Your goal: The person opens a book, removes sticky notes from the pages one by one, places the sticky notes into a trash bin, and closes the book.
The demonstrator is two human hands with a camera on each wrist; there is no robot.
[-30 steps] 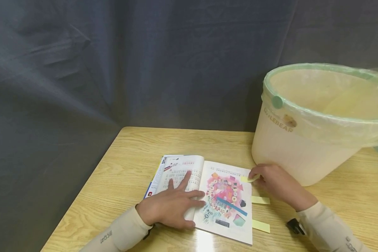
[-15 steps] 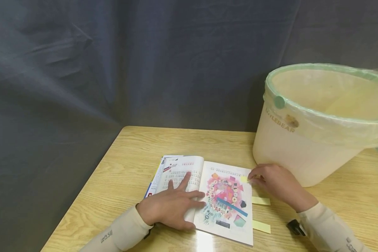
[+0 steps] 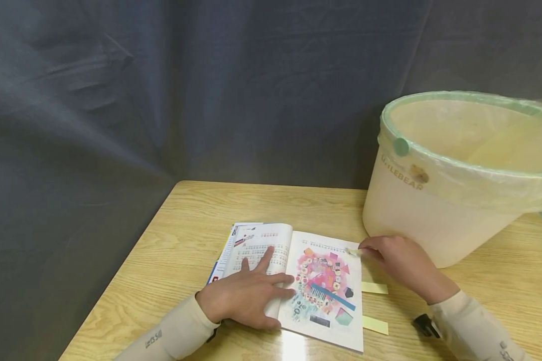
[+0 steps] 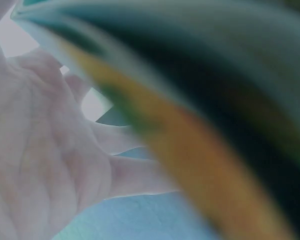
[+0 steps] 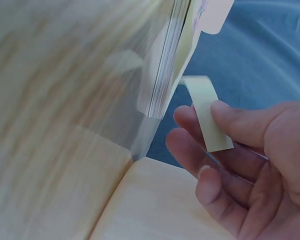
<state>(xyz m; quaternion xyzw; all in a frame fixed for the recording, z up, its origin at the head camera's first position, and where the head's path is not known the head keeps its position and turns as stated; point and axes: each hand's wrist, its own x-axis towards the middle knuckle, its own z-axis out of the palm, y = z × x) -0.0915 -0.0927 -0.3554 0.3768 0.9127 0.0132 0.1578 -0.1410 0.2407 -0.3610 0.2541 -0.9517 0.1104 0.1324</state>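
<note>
An open book (image 3: 293,321) lies on the table, text on its left page and a colourful collage picture on its right. My left hand (image 3: 250,296) is spread with straight fingers across the left page and the fold. At the right page's upper edge, my right hand (image 3: 399,263) pinches a pale yellow sticky note strip (image 5: 205,112) between thumb and fingers. In the right wrist view that strip bends, its far end still at the page. Two more yellow sticky strips, an upper one (image 3: 375,287) and a lower one (image 3: 375,325), stick out from the book's right side.
A large cream bin (image 3: 411,215) with a green rim and a clear liner stands behind my right hand. A black object (image 3: 425,326) sits beside the right sleeve. Dark cloth (image 3: 271,90) hangs behind the wooden table (image 3: 198,210).
My right hand has turned slightly and shifted a little to the right, lifting the top sticky strip so that it bends up from the page. My left hand stays in place.
</note>
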